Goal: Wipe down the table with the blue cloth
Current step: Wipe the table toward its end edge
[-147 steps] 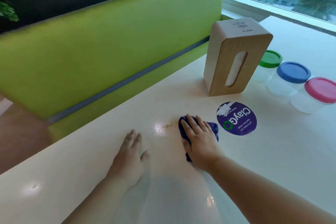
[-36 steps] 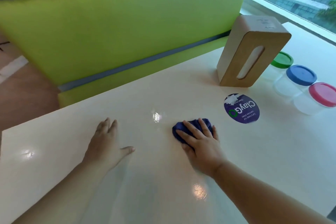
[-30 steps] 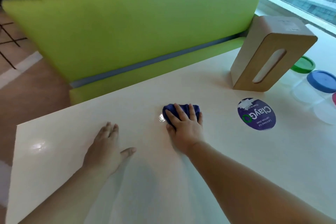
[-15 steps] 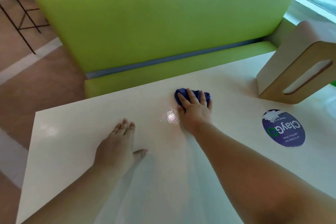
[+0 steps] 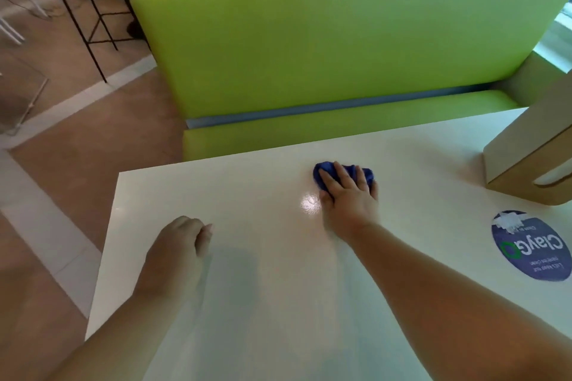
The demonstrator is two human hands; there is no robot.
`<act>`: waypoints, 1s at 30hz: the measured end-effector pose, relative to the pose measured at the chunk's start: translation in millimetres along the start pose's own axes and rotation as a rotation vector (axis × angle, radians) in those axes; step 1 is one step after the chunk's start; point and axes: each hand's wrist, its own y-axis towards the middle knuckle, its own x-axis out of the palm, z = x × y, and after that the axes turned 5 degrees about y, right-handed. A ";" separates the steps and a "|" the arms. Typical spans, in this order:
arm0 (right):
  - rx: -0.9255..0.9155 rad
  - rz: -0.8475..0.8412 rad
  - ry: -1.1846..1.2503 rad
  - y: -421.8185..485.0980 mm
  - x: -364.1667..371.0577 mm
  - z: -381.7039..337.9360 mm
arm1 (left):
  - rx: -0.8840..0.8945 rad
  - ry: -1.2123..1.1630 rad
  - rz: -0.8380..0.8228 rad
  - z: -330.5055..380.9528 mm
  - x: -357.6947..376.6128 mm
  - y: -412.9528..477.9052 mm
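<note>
head view: right hand (image 5: 349,198), fingers straight and slightly spread, presses flat on crumpled dark blue cloth (image 5: 325,171), far centre of glossy cream worktop (image 5: 263,288). left hand (image 5: 178,249) rests near left, fingers curled under, holding nothing. round purple sticker (image 5: 530,246) at right; wooden tissue box (image 5: 526,164) far right.

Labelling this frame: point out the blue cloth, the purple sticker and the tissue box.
blue cloth (image 5: 327,166): head view, left end.
purple sticker (image 5: 530,246): head view, centre.
tissue box (image 5: 513,173): head view, wooden side face.
</note>
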 end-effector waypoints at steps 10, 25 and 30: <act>-0.621 -0.141 -0.004 -41.7 34.6 -129.2 | -0.146 0.037 -0.069 -53.0 0.3 -25.3; -0.497 -0.157 -0.014 12.7 47.4 -195.0 | -0.094 0.105 -0.210 -63.7 6.4 -25.4; -0.749 -0.202 0.035 -64.6 43.6 -160.3 | -0.109 0.020 -0.197 -59.5 4.1 -28.0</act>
